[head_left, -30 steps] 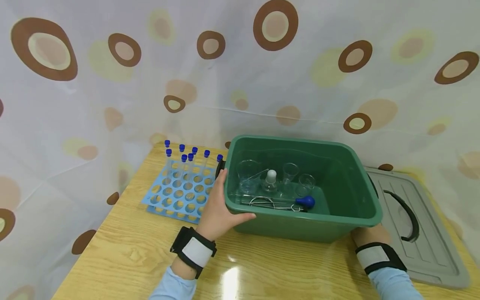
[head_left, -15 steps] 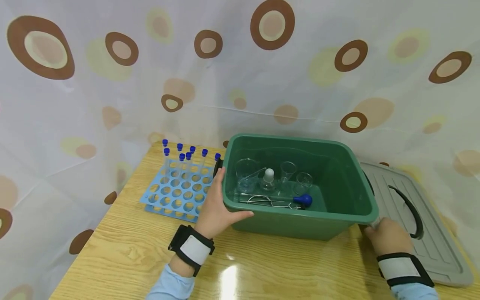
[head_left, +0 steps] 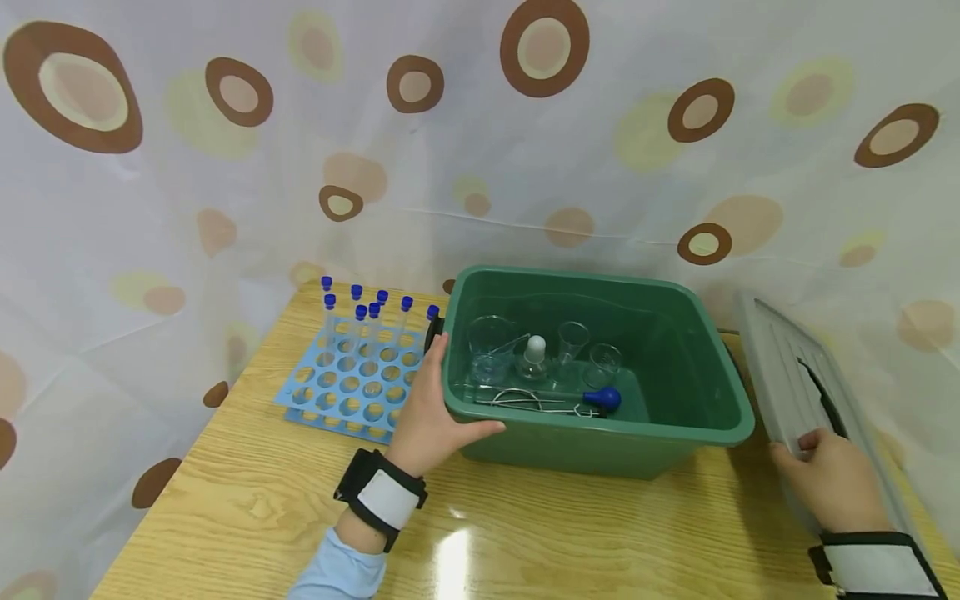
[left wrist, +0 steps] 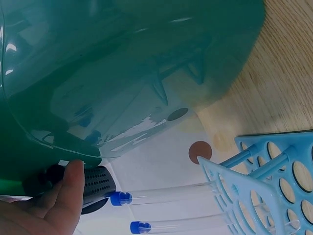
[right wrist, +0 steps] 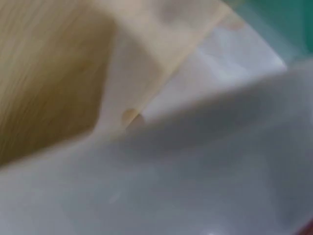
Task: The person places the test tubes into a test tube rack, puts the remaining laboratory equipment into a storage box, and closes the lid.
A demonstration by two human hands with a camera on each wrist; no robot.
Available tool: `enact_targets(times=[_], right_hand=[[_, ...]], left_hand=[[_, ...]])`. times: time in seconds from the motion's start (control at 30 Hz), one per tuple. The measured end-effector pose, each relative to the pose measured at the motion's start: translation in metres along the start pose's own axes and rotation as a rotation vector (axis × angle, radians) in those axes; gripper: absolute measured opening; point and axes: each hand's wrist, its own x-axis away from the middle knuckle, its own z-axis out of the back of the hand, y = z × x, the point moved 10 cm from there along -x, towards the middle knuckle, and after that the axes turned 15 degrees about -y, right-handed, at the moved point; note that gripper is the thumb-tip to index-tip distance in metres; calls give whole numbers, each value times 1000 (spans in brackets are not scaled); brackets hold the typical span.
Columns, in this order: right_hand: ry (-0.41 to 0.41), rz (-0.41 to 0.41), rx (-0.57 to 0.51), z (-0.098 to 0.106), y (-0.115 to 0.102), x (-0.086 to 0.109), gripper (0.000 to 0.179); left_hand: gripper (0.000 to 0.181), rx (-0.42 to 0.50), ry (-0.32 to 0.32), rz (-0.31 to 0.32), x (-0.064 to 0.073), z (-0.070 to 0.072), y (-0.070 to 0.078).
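Note:
A green plastic storage bin (head_left: 570,450) stands uncovered on the table. My left hand (head_left: 427,417) holds its front left corner, thumb along the front and fingers on the left side by a black latch (left wrist: 98,186). To the right, my right hand (head_left: 832,479) grips the left edge of a grey lid (head_left: 787,375) with a black handle (head_left: 821,396); that edge is tilted up. In the right wrist view the grey lid (right wrist: 171,186) is blurred and fills the lower part. The right hand's fingers beneath the lid are hidden.
Inside the bin lie a blue-bulbed dropper (head_left: 602,398), a white-capped bottle (head_left: 534,358), a clear beaker (head_left: 491,342) and other glassware. Left of it, a light blue rack (head_left: 348,387) holds several blue-capped test tubes (head_left: 330,321). A patterned curtain (head_left: 480,150) hangs behind the table (head_left: 225,517).
My right hand has moved from the bin's front right corner to the right and taken hold of the lid, whose left edge has risen. The left hand stays at the bin.

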Motion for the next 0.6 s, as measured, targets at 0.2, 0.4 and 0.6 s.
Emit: enact_targets(times=[0.2,0.4,0.6], right_hand=[[18,-52,-42,14,-1,11,45],[121,-12,-75,31,-11,29,44],[234,47,-98,48,-25,54,40]], left_hand=[[120,24,0,-15,-1,-3,1],[120,30,-1,-16,-1,-3,1],[120,26,2,-19,0,-2,0]])
